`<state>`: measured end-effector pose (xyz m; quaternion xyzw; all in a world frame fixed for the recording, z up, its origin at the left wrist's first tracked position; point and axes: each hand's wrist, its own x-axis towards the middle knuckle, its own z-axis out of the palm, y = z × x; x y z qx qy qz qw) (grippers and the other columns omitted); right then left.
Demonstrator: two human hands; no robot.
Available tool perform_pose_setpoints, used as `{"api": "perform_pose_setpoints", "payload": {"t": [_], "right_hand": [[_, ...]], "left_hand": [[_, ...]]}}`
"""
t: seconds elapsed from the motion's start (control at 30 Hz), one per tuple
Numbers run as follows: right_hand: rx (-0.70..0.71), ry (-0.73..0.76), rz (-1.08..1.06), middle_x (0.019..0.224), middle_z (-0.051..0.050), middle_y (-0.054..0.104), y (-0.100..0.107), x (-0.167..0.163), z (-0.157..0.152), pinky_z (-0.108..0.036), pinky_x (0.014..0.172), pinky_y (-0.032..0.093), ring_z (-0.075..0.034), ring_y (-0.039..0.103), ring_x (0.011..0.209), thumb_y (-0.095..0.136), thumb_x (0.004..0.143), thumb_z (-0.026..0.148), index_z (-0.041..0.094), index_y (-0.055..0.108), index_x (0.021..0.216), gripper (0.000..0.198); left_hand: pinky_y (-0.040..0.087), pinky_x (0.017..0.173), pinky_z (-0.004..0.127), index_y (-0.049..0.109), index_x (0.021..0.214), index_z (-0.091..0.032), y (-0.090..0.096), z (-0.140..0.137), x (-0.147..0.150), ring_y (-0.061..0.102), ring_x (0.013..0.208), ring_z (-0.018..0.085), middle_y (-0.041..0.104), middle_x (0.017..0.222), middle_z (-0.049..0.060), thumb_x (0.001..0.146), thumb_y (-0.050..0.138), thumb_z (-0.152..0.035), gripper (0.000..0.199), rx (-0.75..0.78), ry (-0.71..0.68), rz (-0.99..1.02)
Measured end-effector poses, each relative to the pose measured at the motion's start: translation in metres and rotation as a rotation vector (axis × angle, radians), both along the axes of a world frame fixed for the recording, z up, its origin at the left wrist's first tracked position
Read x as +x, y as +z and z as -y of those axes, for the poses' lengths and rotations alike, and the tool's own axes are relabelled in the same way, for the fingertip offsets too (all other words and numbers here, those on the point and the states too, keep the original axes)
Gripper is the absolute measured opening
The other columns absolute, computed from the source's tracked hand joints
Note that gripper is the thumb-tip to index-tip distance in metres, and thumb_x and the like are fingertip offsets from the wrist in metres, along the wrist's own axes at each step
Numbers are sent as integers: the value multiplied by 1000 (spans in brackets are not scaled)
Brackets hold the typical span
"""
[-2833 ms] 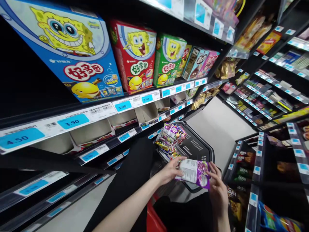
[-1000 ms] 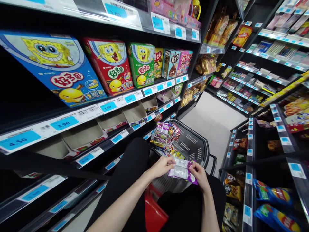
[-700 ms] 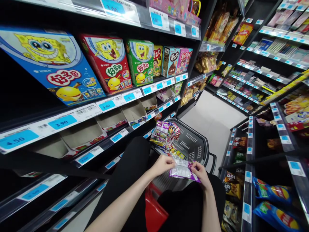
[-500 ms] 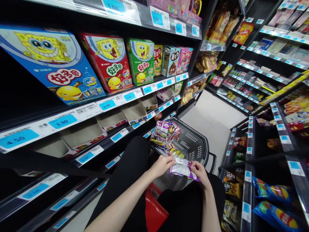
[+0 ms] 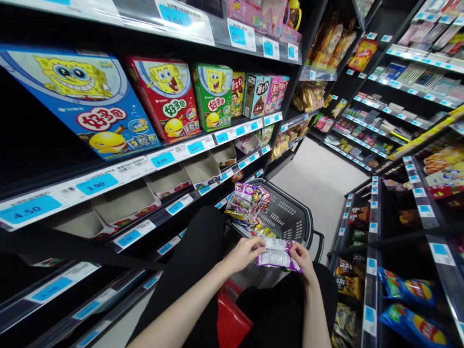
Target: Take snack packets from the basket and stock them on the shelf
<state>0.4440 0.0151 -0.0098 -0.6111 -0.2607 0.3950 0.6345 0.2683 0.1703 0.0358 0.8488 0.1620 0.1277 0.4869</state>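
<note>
Item 1: packet [image 5: 277, 260], purple-edged with a pale printed panel facing up, held in front of the person's knees, over the near side of the basket (whether the two touch cannot be told). Left hand [image 5: 246, 252]: grip pinched on the packet's left end. Right hand [image 5: 302, 262]: grip pinched on its right end, thumb uppermost.

Item 2: basket [image 5: 309, 217], dark, slotted, with a side handle [image 5: 320, 245]. Contents: a heap of bright packets [image 5: 250, 197], gathered at its left side.

Item 3: red object [image 5: 234, 319], between dark-clothed legs.

Item 4, left shelf: blue box [image 5: 112, 116], red box [image 5: 168, 101] and green box [image 5: 213, 99], in a row above price labels; below, shallow cartons [image 5: 203, 168].

Item 5, lower right: two blue bags [image 5: 413, 325].
</note>
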Motion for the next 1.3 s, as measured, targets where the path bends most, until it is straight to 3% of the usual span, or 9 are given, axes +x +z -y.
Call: {"api": "perform_pose_setpoints", "payload": {"t": [0.13, 0.33, 0.43, 0.6, 0.7, 0.87, 1.0, 1.13, 1.3], "right_hand": [[-12, 26, -28, 57, 4, 43, 2, 0, 0, -21, 49, 25, -9, 34, 51, 67, 64, 40, 18, 47, 58, 31], [-32, 49, 0, 59, 3, 44, 3, -1, 0, -21, 51, 27, -9, 36, 54, 66, 66, 39, 17, 47, 59, 29], [-54, 41, 46, 58, 3, 44, 5, -2, -1, -21, 51, 28, -9, 36, 54, 65, 66, 40, 17, 48, 60, 29], [-43, -1, 140, 56, 3, 44, 8, -2, -1, -22, 52, 29, -10, 37, 54, 66, 63, 42, 18, 48, 56, 31], [-33, -69, 141, 56, 3, 43, 4, -1, -1, -22, 51, 28, -10, 36, 53, 65, 64, 43, 18, 48, 57, 32], [-23, -98, 111, 56, 3, 43, -1, 0, 0, -22, 50, 28, -10, 36, 52, 65, 65, 42, 18, 47, 57, 31], [-27, -35, 137, 56, 4, 44, 4, -2, -2, -22, 52, 28, -10, 37, 53, 66, 64, 40, 18, 49, 57, 29], [-91, -19, 207, 55, 4, 45, 10, -8, -6, -22, 51, 29, -10, 37, 52, 64, 66, 42, 18, 48, 57, 30], [-133, -62, 313, 54, 4, 41, 11, -12, -12, -22, 51, 28, -10, 35, 53, 60, 71, 42, 19, 43, 55, 33]], "left_hand": [[37, 52, 18, 60, 92, -16, -1, 0, -1, 48, 53, 9, 55, 63, -2, 74, 52, -25, 21, -38, 17, -4], [43, 69, 24, 58, 95, -16, 1, -1, -1, 55, 74, 14, 60, 83, 5, 80, 40, -17, 24, 260, -67, 15], [42, 74, 26, 57, 95, -17, -3, -3, 1, 55, 80, 16, 59, 86, 6, 82, 36, -16, 25, 321, -111, -10], [40, 69, 25, 59, 90, -20, -5, -2, 3, 55, 75, 15, 62, 83, 4, 85, 36, -27, 24, 53, 35, 14], [38, 60, 23, 62, 84, -17, -7, -1, 6, 51, 61, 12, 59, 66, 0, 82, 42, -31, 24, -126, 160, 39], [32, 49, 21, 67, 85, -12, -16, 0, 11, 45, 51, 11, 56, 56, -1, 66, 62, -32, 29, -392, 167, -29], [35, 56, 22, 66, 74, -13, -17, -2, 12, 47, 58, 12, 59, 61, 0, 73, 53, -35, 25, -295, 218, 39], [31, 55, 21, 58, 65, -15, -13, -3, 12, 42, 56, 10, 50, 56, -4, 77, 47, -31, 23, -158, 266, 56], [30, 54, 21, 54, 62, -15, -14, -6, 15, 42, 56, 10, 47, 55, -4, 78, 42, -30, 26, -155, 348, -18]]}}
